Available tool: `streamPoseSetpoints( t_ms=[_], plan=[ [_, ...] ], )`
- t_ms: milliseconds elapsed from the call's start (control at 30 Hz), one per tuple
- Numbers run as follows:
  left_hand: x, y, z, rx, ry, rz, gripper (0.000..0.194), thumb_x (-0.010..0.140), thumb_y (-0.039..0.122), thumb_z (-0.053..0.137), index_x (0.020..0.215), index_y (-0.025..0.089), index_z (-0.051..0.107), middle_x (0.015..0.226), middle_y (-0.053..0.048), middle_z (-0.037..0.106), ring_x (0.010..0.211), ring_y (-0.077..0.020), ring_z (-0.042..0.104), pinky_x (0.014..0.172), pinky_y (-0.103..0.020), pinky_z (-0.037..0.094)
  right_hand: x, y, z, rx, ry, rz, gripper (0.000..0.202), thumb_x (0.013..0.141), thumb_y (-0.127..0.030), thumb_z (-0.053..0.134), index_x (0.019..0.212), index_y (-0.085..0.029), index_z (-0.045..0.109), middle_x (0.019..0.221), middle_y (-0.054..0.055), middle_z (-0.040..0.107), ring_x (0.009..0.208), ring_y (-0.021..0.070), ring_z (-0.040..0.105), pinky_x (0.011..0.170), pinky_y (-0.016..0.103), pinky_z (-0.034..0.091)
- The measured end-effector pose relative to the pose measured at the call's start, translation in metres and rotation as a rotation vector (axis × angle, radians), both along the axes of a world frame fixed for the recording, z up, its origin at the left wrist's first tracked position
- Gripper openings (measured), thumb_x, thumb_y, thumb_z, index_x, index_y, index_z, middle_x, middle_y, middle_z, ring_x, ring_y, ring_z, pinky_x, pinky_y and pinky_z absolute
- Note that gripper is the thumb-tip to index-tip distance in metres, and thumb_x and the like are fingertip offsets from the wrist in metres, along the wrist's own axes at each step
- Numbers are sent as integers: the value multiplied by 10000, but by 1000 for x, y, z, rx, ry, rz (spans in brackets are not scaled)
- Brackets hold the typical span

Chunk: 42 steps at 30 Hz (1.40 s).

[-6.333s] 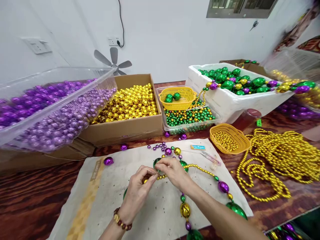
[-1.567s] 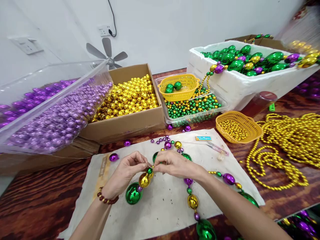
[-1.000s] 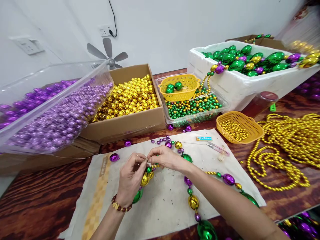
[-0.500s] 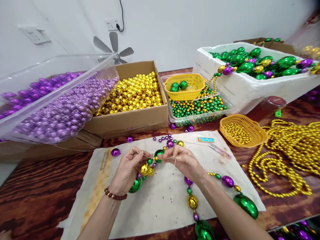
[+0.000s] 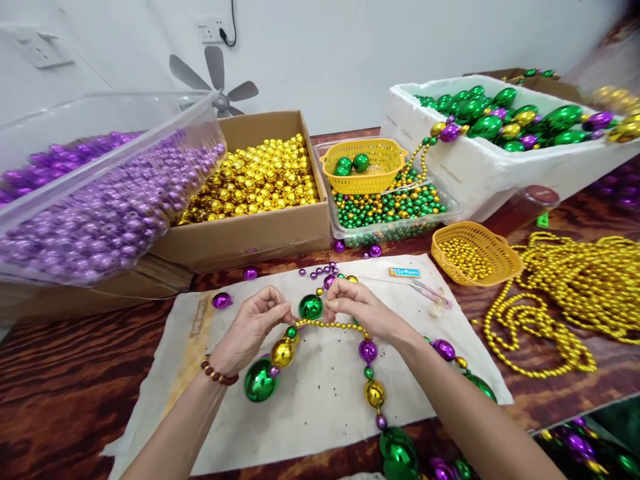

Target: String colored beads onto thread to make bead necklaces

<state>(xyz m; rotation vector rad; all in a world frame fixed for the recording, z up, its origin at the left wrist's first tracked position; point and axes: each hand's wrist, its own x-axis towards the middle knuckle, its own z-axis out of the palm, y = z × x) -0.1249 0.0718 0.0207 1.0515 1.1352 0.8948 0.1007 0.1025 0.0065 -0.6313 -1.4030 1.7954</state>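
Observation:
My left hand, with a beaded bracelet on its wrist, is closed in a pinch on the bead garland, where small gold beads meet a green one. Larger gold, purple and green beads hang below that hand. My right hand is also closed, thumb against fingers, above the gold strand's other end. Whatever those fingers hold is too fine to make out. A large green bead shows between the hands. From the right side the garland runs down over the white cloth to big green beads at the front edge.
Behind the cloth stand a clear tub of purple beads, a cardboard box of gold beads and a foam box of garlands. A yellow basket, scissors and piled gold strands lie to the right.
My hands have moved from a fine thread stretched between them, and the small gold bead strand now spans the gap. The view has shifted slightly.

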Motion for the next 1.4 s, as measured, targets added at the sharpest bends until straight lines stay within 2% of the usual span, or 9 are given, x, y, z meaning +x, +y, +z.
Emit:
streamPoseSetpoints(
  t_ms=[167,333,467,567,667,867,1167,1267,1400],
  plan=[
    [5,2,9,4,39,-165,173,822,298,657,741,178,563,841,-47,658,687,-158,592,679,-288,456,-31,18,26,116,-46,-86,44,888,-204,537,846,-198,529,811,-9,671,747,128,613,701,234,471],
    [1,3,0,27,170,-132,174,811,306,674,732,187,574,676,0,583,649,-138,535,612,-222,430,-51,31,16,358,-432,-265,103,963,-198,447,908,-213,533,897,-41,699,821,113,654,688,183,479],
    [1,4,-9,-28,128,15,182,795,332,692,784,198,569,723,5,617,669,-132,560,578,-190,449,13,37,1,440,-751,-414,139,927,-333,570,1010,-224,595,991,-14,683,933,169,617,812,254,453],
    [6,5,-12,-91,96,129,226,766,350,721,812,205,553,744,-7,655,702,-160,614,589,-210,493,90,41,-11,426,-1050,-509,124,949,-207,511,990,-154,615,1020,63,661,975,194,590,881,336,433],
    [10,8,-16,-105,76,222,271,723,358,757,819,211,550,710,5,652,692,-172,642,611,-234,531,145,45,-25,414,-1309,-483,142,942,-249,552,955,-130,630,991,56,649,953,209,606,874,412,463],
    [13,10,-19,5,99,288,274,701,342,772,805,208,557,699,18,638,653,-169,642,663,-279,563,174,31,-50,382,-1602,-381,174,922,-302,590,962,-136,627,986,49,645,911,199,619,816,390,498],
    [20,3,-11,106,88,298,251,789,343,693,787,203,484,681,40,598,604,-145,641,631,-294,560,199,1,-73,446,-1484,-369,97,872,-228,506,809,-195,572,846,97,652,842,251,619,732,331,440],
    [20,1,-12,100,83,283,251,803,347,680,795,202,475,689,43,594,603,-147,649,637,-307,567,184,-10,-58,451,-1398,-424,199,963,-270,372,1055,-199,533,867,79,662,793,229,638,688,315,462],
    [21,0,-12,111,99,279,240,817,350,663,806,204,473,684,40,596,609,-151,649,588,-278,550,125,-18,-24,538,-1107,-367,348,1002,-284,350,1334,-229,438,975,59,678,850,189,644,758,275,478]
  ],
)
